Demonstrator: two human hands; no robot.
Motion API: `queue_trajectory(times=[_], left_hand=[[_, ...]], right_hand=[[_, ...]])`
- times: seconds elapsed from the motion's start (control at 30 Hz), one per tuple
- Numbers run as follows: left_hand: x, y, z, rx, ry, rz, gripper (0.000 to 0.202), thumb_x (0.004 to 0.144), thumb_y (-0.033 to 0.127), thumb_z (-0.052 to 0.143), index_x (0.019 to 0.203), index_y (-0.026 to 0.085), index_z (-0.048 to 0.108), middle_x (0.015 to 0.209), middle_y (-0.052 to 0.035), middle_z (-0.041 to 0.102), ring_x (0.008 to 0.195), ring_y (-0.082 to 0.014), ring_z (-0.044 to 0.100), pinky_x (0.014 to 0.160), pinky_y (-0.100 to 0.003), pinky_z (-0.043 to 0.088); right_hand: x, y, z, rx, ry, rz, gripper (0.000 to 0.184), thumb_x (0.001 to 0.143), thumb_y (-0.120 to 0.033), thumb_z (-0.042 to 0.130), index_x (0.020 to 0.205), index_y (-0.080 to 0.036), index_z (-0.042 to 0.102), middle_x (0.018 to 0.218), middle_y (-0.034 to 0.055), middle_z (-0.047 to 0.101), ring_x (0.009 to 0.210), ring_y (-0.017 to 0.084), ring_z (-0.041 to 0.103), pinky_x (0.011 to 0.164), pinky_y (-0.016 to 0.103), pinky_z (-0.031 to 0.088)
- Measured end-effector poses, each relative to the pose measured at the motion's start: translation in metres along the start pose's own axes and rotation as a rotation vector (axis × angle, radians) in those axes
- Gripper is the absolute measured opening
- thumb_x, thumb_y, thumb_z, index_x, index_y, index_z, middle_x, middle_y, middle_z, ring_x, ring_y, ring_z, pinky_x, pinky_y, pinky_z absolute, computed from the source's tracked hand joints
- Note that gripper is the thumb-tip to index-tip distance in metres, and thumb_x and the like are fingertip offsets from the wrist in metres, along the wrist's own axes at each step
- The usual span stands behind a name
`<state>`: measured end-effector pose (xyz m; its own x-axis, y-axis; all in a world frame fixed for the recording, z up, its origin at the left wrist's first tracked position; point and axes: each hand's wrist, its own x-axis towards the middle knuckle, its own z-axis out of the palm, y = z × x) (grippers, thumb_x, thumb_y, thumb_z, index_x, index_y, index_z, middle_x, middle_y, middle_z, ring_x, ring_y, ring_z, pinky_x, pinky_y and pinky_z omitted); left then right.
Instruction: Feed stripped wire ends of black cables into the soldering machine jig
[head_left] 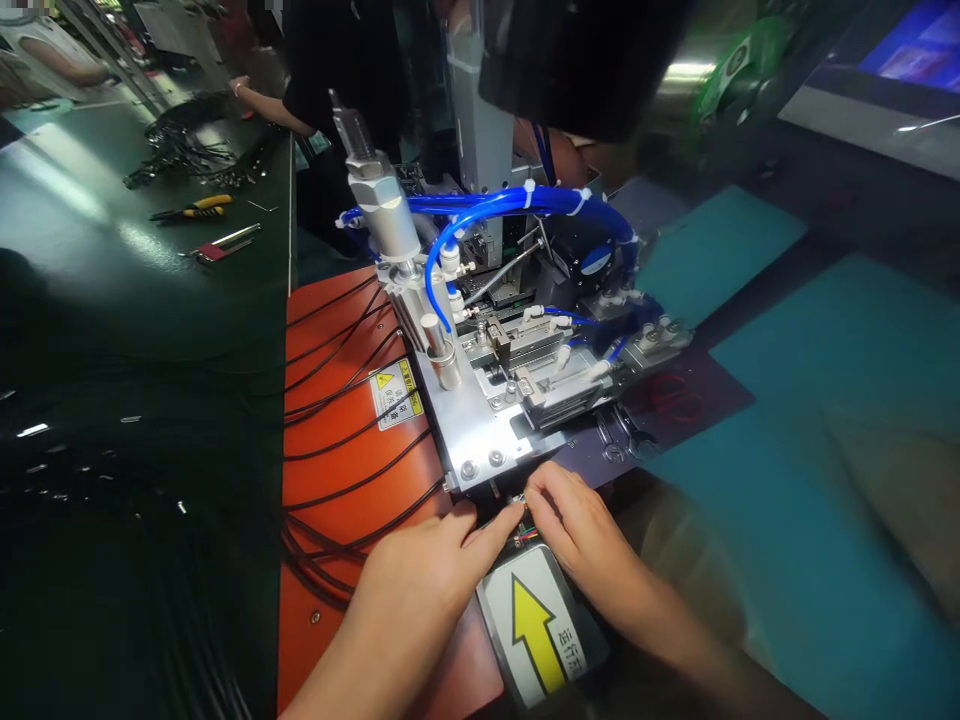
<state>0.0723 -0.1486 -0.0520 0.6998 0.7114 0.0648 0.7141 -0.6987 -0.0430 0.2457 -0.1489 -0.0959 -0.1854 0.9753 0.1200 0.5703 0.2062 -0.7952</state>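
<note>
Head view: right hand (576,518), pinching coloured wire ends (520,499), six o'clock of metal fixture (480,440); left hand (427,555), forefinger alongside, grip I cannot tell; step, seemingly, fine wire handling; next, steady fingertips needed.

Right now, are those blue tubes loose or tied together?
The blue tubes are tied together along their arch: white ties wrap around the bundle.
</note>
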Motion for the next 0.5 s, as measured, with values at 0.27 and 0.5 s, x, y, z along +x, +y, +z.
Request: queue_trajectory(times=[0.27,0.5], left_hand=[[0.000,-0.003,0.002,0.000,0.006,-0.020,0.060,0.074,0.000,0.035,0.122,0.035,0.045,0.070,0.0021,0.057,0.048,-0.0138,0.050,0.037,-0.020,0.027],[0.008,0.002,-0.005,-0.040,-0.068,-0.075,0.057,0.076,0.002,0.036,0.121,0.037,0.045,0.077,-0.0001,0.056,0.057,-0.0160,0.054,0.042,-0.019,0.033]], right_hand=[[0.005,0.027,0.012,0.203,0.016,-0.240,0.017,0.084,-0.021,0.033,0.068,-0.021,0.038,0.065,0.0010,0.043,0.062,0.016,0.041,0.059,0.029,0.035],[0.012,0.022,0.005,0.338,-0.120,-0.044,0.017,0.078,-0.016,0.037,0.062,-0.020,0.038,0.056,-0.0039,0.040,0.052,0.011,0.039,0.048,0.021,0.032]])
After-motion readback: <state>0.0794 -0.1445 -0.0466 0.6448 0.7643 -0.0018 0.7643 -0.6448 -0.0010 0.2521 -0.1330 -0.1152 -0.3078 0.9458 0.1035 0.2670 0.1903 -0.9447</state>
